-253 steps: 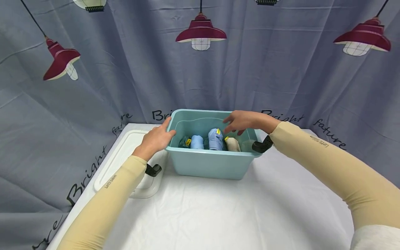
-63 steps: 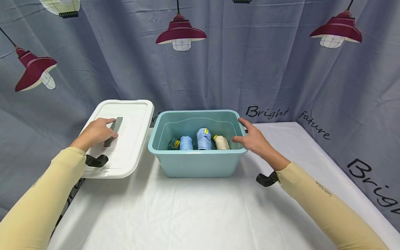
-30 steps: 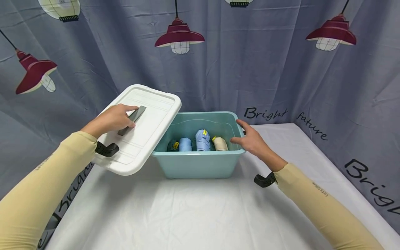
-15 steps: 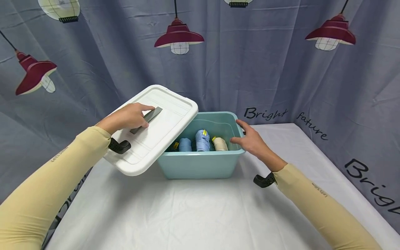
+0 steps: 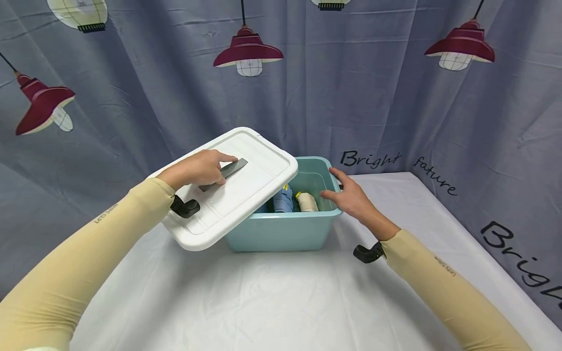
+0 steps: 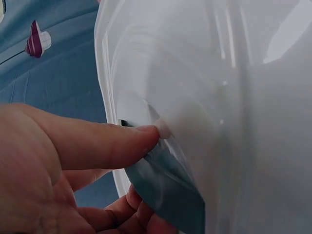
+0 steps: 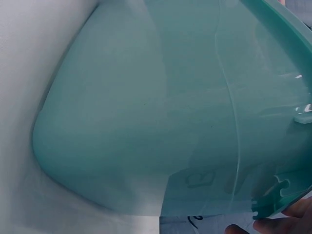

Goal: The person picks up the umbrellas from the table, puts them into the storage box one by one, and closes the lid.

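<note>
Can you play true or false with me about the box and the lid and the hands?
1. The left hand holds the white lid by its grey handle. True.
2. The lid sits flat and closed on the teal box. False: it is tilted and covers only the left part; the right part is open.
3. The right hand rests against the box's right rim. True.
4. The box holds nothing. False: a blue roll and a cream roll show inside.
5. The curtain has pictures of red lamps. True.
6. The right hand's grip is on the lid. False: it touches only the box.
</note>
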The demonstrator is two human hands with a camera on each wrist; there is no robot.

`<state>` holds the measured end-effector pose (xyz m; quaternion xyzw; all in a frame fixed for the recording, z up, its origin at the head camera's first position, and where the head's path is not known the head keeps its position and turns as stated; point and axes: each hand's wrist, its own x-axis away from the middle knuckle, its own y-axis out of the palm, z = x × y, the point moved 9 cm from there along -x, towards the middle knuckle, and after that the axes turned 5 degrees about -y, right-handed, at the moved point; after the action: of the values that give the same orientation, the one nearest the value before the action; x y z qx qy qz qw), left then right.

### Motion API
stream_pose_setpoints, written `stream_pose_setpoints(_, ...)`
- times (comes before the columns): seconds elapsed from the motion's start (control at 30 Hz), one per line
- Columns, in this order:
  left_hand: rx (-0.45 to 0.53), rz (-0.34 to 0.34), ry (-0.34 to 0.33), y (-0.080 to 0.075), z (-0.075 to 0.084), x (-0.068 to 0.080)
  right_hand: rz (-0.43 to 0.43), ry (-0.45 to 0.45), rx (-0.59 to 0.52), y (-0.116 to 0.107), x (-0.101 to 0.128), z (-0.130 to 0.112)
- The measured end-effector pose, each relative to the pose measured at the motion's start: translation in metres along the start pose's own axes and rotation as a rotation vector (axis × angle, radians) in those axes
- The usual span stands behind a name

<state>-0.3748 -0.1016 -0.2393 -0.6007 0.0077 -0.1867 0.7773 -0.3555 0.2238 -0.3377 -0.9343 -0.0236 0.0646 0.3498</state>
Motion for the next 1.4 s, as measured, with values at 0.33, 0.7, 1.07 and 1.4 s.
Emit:
stream_pose_setpoints(0.33, 0.004, -0.048, 0.021, 0.015, 0.02, -0.015, 0.013, -0.018, -0.029, -0.001, 0.001, 0.004)
stream_pose_setpoints(0.7, -0.014, -0.08, 0.063, 0.026, 0.039, -0.025, 0.027, -0.006, -0.052, -0.001, 0.002, 0.005)
stream_pose_setpoints(1.07, -0.094, -0.1, 0.119, 0.039, 0.057, -0.03, 0.114, -0.241, 0.025, -0.012, 0.005, -0.011)
stream_pose_setpoints(1.4, -0.061, -0.041, 0.184, 0.038, 0.067, -0.034, 0.05, -0.44, 0.13, -0.012, 0.008, -0.036)
